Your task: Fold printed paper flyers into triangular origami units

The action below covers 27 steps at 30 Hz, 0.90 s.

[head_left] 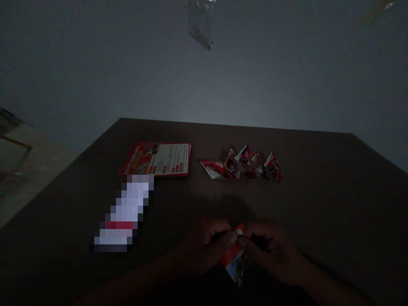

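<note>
Near the front of the dark table, my left hand (pixel 212 248) and my right hand (pixel 270 248) pinch a small folded piece of printed paper (pixel 234 265) between thumbs and fingers. Red shows on its upper part and pale blue lower down, and it narrows to a point at the bottom. Both thumbs meet near its top edge. Beyond my hands sits a group of folded paper triangles (pixel 245 159) in red, white and blue, touching or overlapping. One more folded triangle (pixel 273 167) stands slightly apart at their right.
A stack of red-and-white printed sheets (pixel 170 159) lies at the back left of the table (pixel 318 178). Just in front of it is a bright, pixelated phone-shaped object (pixel 123 214). A pale wall (pixel 270 76) rises behind, with a clear plastic bag (pixel 200 23) on it.
</note>
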Each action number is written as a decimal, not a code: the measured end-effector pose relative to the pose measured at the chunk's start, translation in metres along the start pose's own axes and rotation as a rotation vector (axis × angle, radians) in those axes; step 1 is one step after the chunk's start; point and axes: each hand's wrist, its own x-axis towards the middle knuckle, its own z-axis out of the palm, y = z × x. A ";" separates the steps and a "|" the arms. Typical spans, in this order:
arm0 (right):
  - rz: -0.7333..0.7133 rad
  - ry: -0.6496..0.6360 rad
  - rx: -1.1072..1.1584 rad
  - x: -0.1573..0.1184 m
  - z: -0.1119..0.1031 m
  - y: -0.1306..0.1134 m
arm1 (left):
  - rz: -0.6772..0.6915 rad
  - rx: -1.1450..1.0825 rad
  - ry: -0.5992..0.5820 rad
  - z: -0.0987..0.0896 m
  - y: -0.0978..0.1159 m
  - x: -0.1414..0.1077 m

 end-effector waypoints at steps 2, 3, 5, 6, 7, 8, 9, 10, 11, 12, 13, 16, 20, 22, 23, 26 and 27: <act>0.025 -0.037 0.014 -0.001 0.001 0.003 | 0.044 0.064 0.014 0.001 0.000 0.000; 0.037 -0.057 0.026 -0.001 0.001 0.003 | 0.068 0.099 0.023 0.001 0.001 0.001; 0.047 -0.113 0.034 0.000 0.002 0.004 | 0.094 0.146 0.062 0.000 0.003 0.001; 0.044 -0.140 0.027 0.000 0.002 0.003 | 0.091 0.159 0.086 0.000 0.004 0.002; 0.036 -0.160 0.010 0.001 0.002 0.002 | 0.084 0.168 0.112 0.000 0.005 0.002; 0.030 -0.170 -0.008 0.001 0.002 0.001 | 0.076 0.170 0.134 0.000 0.006 0.002; 0.023 -0.174 -0.023 0.001 0.003 0.000 | 0.073 0.167 0.150 -0.001 0.006 0.002; 0.018 -0.169 -0.030 0.001 0.003 -0.001 | 0.069 0.162 0.158 -0.001 0.006 0.002; 0.015 -0.160 -0.027 0.001 0.004 -0.002 | 0.066 0.154 0.162 -0.001 0.007 0.003; 0.015 -0.153 -0.018 0.001 0.004 -0.002 | 0.066 0.145 0.166 -0.001 0.007 0.003; 0.016 -0.151 -0.006 0.001 0.004 -0.002 | 0.065 0.139 0.173 -0.001 0.008 0.003; 0.030 -0.160 0.024 0.000 0.005 0.000 | 0.057 0.139 0.181 -0.002 0.009 0.003; 0.029 -0.172 0.015 0.000 0.005 0.002 | 0.067 0.140 0.171 -0.003 0.008 0.003; 0.020 -0.182 -0.003 0.000 0.005 0.002 | 0.071 0.130 0.194 -0.003 0.007 0.002; 0.018 -0.189 -0.014 0.000 0.005 0.001 | 0.065 0.122 0.214 -0.002 0.006 0.002; 0.009 -0.211 -0.040 0.000 0.005 0.000 | 0.044 0.122 0.270 -0.001 0.004 0.002; 0.006 -0.214 -0.039 0.000 0.005 0.000 | 0.043 0.127 0.280 0.000 0.004 0.003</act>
